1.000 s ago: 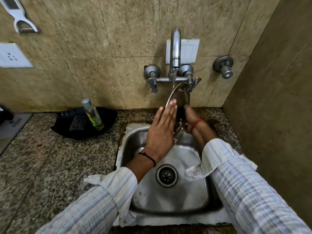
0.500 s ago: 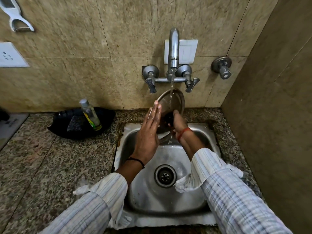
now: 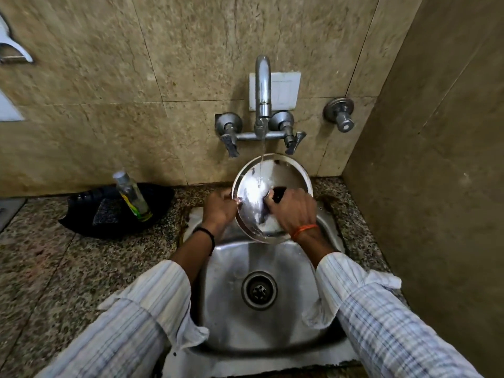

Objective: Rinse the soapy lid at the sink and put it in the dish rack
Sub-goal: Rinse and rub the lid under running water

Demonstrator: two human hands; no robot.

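Observation:
A round steel lid (image 3: 252, 186) with a black knob (image 3: 278, 194) is held tilted over the back of the steel sink (image 3: 231, 317), its top face turned toward me. Water runs from the wall tap (image 3: 262, 88) onto the lid's face. My right hand (image 3: 294, 211) grips the knob at the lid's centre. My left hand (image 3: 221, 207) pinches the lid's left rim. No dish rack is in view.
A clear soap bottle (image 3: 132, 196) leans in a black tray (image 3: 114, 211) on the granite counter (image 3: 54, 268) left of the sink. A side wall (image 3: 436, 186) stands close on the right. A separate valve (image 3: 339, 114) juts from the back wall.
The lid has turned from edge-on to face toward me. My left hand went from a flat palm on the lid to gripping its left rim. My right hand now holds the knob from the front.

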